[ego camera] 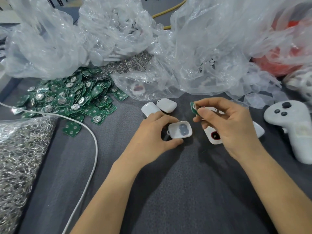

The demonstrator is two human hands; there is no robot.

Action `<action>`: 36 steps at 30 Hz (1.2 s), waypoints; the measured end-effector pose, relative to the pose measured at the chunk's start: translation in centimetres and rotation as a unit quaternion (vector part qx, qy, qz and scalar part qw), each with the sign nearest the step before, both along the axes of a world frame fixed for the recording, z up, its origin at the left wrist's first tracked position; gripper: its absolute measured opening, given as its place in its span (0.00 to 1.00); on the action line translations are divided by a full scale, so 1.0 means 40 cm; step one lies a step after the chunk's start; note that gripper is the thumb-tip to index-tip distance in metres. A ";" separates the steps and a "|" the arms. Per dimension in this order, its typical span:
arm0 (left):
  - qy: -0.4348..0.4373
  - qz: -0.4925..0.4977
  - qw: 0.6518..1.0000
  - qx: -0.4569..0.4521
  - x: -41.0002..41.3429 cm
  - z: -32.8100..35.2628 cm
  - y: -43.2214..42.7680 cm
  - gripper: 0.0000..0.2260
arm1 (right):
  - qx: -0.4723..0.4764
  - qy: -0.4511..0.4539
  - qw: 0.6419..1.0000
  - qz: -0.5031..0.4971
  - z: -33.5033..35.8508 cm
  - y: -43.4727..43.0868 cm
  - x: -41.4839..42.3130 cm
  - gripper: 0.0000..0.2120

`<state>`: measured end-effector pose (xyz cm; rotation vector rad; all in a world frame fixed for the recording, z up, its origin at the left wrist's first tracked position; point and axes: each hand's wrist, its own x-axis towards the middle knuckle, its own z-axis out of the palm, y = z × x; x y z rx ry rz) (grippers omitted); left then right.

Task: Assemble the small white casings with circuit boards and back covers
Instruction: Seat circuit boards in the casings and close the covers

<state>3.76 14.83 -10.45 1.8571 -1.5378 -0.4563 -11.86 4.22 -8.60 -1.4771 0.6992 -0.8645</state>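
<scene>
My left hand (152, 132) grips a small white casing (180, 130), held hollow side up just above the grey cloth, with a grey pad showing inside. My right hand (226, 122) pinches a green circuit board (194, 108) between thumb and fingers, up and to the right of the casing and apart from it. Two white back covers (166, 105) lie on the cloth just beyond my left hand. Another white casing with a red-ringed opening (213, 136) lies under my right hand, partly hidden.
A heap of green circuit boards (70, 97) lies at the left. Crumpled clear plastic bags (194, 53) fill the back. A bag of metal rings (22, 149) sits at the near left, with a white cable (92, 141) beside it. A white game controller (293, 125) lies at the right.
</scene>
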 end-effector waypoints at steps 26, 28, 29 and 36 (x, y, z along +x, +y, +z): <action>0.348 -0.063 0.935 0.010 0.003 0.031 0.005 0.18 | -0.188 0.122 0.972 0.065 0.025 0.023 -0.017 0.09; 0.350 -0.064 0.935 0.014 0.003 0.030 0.005 0.18 | -0.185 0.116 0.974 0.066 0.026 0.025 -0.016 0.08; 0.351 -0.063 0.934 0.016 0.003 0.030 0.005 0.18 | -0.183 0.113 0.974 0.068 0.027 0.026 -0.017 0.07; 0.357 -0.059 0.932 0.020 0.009 0.029 0.006 0.18 | -0.202 0.119 0.969 0.083 0.018 0.027 -0.012 0.11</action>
